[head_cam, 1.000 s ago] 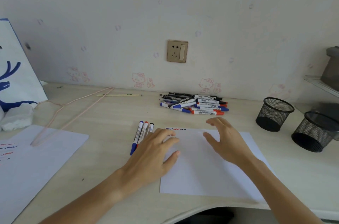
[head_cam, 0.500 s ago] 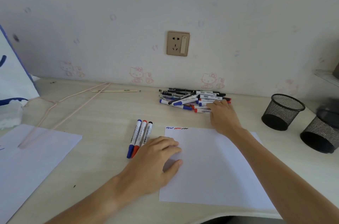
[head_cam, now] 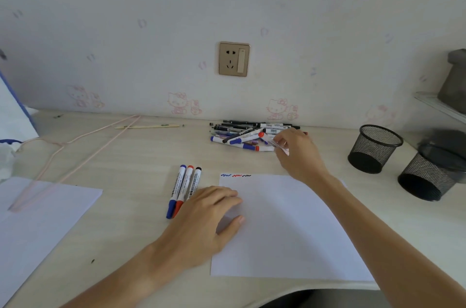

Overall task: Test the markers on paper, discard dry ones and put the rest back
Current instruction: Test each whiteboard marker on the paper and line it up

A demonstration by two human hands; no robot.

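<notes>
Right hand [head_cam: 298, 154] now lifts red-capped marker [head_cam: 268, 140] off pile [head_cam: 242, 135] (blurred); left hand [head_cam: 201, 222] flat, pinning smooth paper [head_cam: 285, 232].

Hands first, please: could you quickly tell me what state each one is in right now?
Left hand: open, fingers resting flat on the test paper.
Right hand: fingers pinch a red-capped marker at the marker pile.

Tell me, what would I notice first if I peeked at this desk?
Probably the messy pile of markers at the back by the wall, where the right hand is pinching a red-capped marker. Next, three neat markers lying beside the white paper with three little squiggles, and the left hand resting on its edge.
</notes>
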